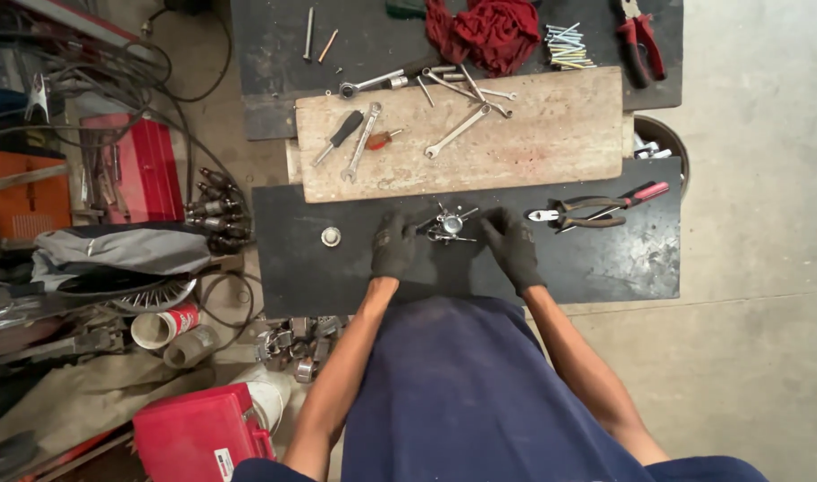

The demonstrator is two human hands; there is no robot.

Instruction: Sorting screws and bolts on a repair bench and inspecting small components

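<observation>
The left hand (393,244) and the right hand (512,245), both in black gloves, rested on the dark bench top (337,268) with fingers curled onto a small metal assembly (446,224) held between them. Just right of that assembly lay pliers (596,212); to its left, well apart, sat a round washer (331,236). Beyond it, a wooden board (551,134) carried several wrenches (456,131), with a red rag (489,31) farther back.

Red plastic case (199,433) on floor, bottom left; small white rectangular label (223,464) at its lower corner. Red-and-white printed can (163,326) on its side just above. No signs, no screens.
</observation>
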